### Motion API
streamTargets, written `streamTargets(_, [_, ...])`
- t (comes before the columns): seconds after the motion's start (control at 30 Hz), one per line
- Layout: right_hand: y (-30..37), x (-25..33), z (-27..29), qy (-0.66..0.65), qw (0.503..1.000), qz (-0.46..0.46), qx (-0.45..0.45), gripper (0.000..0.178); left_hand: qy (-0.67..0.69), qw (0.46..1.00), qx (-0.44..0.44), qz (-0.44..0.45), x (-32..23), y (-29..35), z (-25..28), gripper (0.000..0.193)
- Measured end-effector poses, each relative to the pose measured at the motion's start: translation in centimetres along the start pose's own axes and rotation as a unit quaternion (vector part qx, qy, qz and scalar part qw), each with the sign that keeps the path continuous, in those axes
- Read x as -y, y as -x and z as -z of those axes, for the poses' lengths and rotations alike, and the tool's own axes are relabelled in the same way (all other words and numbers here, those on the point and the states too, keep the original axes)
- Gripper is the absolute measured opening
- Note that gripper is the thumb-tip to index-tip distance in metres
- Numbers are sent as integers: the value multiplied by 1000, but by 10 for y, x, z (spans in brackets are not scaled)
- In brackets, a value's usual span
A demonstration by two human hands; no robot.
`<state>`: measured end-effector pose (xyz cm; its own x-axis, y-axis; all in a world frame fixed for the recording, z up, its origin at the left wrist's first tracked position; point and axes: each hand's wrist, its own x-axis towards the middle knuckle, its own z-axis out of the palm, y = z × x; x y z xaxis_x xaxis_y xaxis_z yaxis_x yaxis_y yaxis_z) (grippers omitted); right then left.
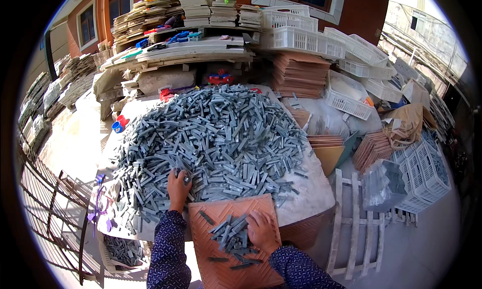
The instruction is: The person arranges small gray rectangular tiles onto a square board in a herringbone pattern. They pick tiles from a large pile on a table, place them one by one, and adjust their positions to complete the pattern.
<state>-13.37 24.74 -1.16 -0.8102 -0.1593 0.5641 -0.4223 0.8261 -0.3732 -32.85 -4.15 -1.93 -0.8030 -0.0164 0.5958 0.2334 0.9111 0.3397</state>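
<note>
A large heap of grey stone-like strips (226,128) covers most of a pale table (314,193). At the near left edge of that heap, my left hand (178,189) is closed round a few of the strips, their ends showing by the fingertips. Close to me lies a terracotta-coloured mould board (206,249) with herringbone grooves. On it sits a small pile of the same strips (232,235), several lying loose around it. My right hand (262,232) rests at the right side of this small pile, fingers apart and touching the strips.
White plastic crates (301,40) and stacked terracotta boards (299,74) stand behind the table. A wooden pallet (354,229) lies on the right. Below the table's left side is a crate of strips (125,251). Blue and red toy cups (119,123) sit at the left edge.
</note>
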Motion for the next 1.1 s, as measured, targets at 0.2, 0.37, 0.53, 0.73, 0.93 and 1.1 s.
streamTargets(0.2, [0, 2, 1, -14, 1000, -8, -8, 30, 122, 988, -70, 57, 12, -11, 12, 34])
streamTargets(0.37, [2, -4, 1, -6, 1000, -5, -14, 31, 498, 842, 25, 204, -15, -10, 48, 21])
streamTargets(0.53, [-2, 7, 7, -10, 1000, -5, 7, 32, 509, 843, 157, 69, -86, 49, 92, 31])
streamTargets(0.73, [6, 0, 10, -51, 998, -9, 46, 46, 319, 830, 455, -51, -127, 50, 127, 59])
streamTargets(0.93, [8, -4, -7, -35, 999, -4, 34, 53, 84, 983, 151, 60, -44, -21, 41, 81])
streamTargets(1.1, [12, -12, -10, -17, 999, -14, 32, 49, 36, 940, 159, 301, -35, -76, -14, 102])
